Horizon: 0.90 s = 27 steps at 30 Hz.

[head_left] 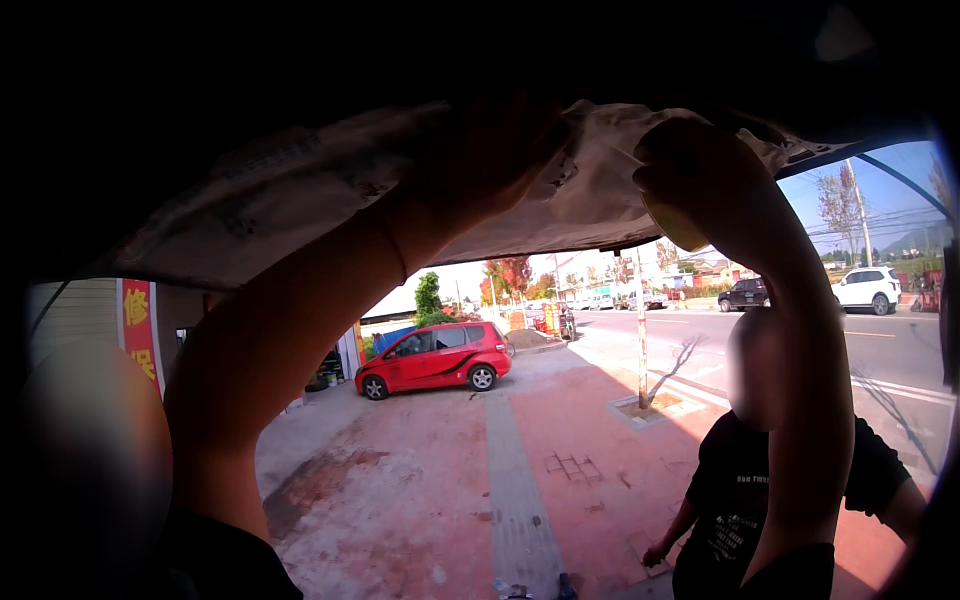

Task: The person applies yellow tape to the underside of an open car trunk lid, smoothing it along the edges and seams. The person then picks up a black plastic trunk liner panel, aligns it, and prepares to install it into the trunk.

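Both my arms reach up to the underside of a raised vehicle panel, which is lined with a pale, wrinkled sheet (610,165). My left hand (490,155) is up against this sheet near the middle, and its fingers are lost in the dark. Further right, my right hand (690,170) is closed at the sheet's edge. A yellow roll of tape (682,228), partly covered by the palm, shows below its fingers. The upper part of the panel is too dark to make out.
A person in a black T-shirt (725,500) stands close by at the lower right, behind my right forearm. A red car (435,358) is parked on the paving beyond. A thin pole (641,330) rises near the road (690,330), where a white car (866,290) stands. A blurred rounded shape (95,450) fills the lower left.
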Each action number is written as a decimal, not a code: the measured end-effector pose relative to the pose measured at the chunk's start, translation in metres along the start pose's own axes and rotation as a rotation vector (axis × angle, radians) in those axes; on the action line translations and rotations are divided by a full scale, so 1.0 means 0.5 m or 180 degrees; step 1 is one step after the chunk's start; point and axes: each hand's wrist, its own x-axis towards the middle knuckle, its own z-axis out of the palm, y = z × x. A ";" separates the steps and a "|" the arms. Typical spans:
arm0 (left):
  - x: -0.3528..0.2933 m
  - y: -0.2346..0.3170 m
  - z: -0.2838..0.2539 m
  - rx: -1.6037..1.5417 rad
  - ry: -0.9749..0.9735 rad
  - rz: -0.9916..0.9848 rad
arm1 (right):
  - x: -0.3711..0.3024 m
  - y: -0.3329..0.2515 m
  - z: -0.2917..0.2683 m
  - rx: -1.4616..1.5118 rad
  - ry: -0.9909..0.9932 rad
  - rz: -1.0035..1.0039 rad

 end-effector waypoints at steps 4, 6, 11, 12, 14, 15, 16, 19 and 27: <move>0.033 0.013 -0.009 0.0111 0.0044 -0.0184 | 0.009 0.089 -0.033 -0.0519 0.0382 -0.0240; 0.042 0.022 -0.015 0.0065 -0.0168 -0.0368 | 0.037 0.084 -0.002 -0.0640 0.0779 0.0023; 0.098 0.053 -0.029 -0.0422 -0.0102 -0.0585 | 0.067 0.096 -0.008 -0.0832 0.0916 0.0314; 0.112 0.062 -0.020 -0.0495 -0.0008 -0.0524 | 0.070 0.097 -0.013 -0.0859 0.0867 0.0269; 0.137 0.080 0.000 -0.0727 0.0289 -0.0595 | 0.075 0.077 -0.015 -0.0823 0.0755 0.0178; 0.146 0.089 0.008 -0.0842 0.0425 -0.0626 | 0.079 0.077 -0.013 -0.1006 0.0626 0.0232; 0.156 0.094 0.008 -0.0601 0.0232 -0.0608 | 0.090 0.077 -0.019 -0.1227 0.0495 0.0270; 0.176 0.100 0.008 -0.0052 -0.0282 -0.0500 | 0.082 0.088 -0.033 -0.0139 0.0418 0.0175; 0.151 0.092 0.030 0.0307 -0.0778 -0.0019 | -0.036 0.083 -0.031 0.0069 0.0047 0.0438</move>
